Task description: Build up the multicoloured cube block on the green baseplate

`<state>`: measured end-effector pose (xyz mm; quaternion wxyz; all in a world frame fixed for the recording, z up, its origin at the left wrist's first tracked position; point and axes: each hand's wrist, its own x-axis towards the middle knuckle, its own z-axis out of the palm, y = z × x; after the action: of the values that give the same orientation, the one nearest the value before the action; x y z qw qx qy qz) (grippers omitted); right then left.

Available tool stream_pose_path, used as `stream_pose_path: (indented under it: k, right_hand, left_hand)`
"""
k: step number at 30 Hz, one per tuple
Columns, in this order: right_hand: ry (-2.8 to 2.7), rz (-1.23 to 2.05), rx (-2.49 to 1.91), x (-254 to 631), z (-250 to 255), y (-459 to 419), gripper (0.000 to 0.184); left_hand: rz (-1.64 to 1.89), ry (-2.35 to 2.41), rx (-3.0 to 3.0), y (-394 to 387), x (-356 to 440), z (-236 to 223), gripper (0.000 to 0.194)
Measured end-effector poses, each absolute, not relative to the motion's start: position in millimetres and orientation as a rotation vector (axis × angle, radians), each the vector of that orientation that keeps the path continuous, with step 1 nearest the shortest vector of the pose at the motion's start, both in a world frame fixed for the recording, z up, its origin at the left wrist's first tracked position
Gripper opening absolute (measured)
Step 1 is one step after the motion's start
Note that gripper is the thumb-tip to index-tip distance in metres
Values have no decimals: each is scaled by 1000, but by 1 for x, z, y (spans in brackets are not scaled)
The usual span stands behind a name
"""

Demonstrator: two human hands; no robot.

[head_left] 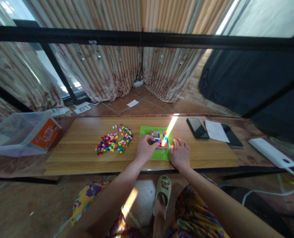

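A green baseplate (145, 131) lies on the wooden table (82, 148), with a patch of coloured small bricks (159, 136) built on its middle. My left hand (145, 148) rests on the plate's left part, fingers curled in a pinch at the edge of the built patch; what they hold is too small to make out. My right hand (179, 154) lies on the plate's right edge, fingers bent down against it. A heap of loose coloured bricks (114, 141) lies to the left of the plate.
Two dark phones (198, 128) (232, 137) and a white paper (216, 131) lie at the table's right; a white power bank (271, 152) with cable sits further right. A clear plastic box (18, 132) with an orange carton (46, 134) stands at the left. A black bar (147, 38) crosses overhead.
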<state>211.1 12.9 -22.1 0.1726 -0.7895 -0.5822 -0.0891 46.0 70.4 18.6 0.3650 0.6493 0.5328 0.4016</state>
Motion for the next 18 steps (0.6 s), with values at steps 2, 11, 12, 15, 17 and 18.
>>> stream_pose_path:
  k: [2,11,12,15,17,18]
  right_hand:
    - [-1652,-248,-2249,211,-22,13,33]
    - [-1654,-246,-2261,213,-24,13,34]
    - [-1659,-249,-2257,214,-25,13,35]
    - [-1673,-247,-2243,216,-26,12,35]
    - [-1676,-244,-2239,217,-27,12,35]
    - [-1679,-245,-2238,217,-27,12,35]
  left_hand:
    - [1052,1339,1643,76,38,22,16]
    - [877,1295,1811,115,-58,38,17]
    - [819,1305,1846,116,-68,39,17]
    - [630,1362,1996,113,-90,42,16]
    - [524,1428,2108,107,-95,42,16]
    - [483,1472,2156,104,-95,41,15]
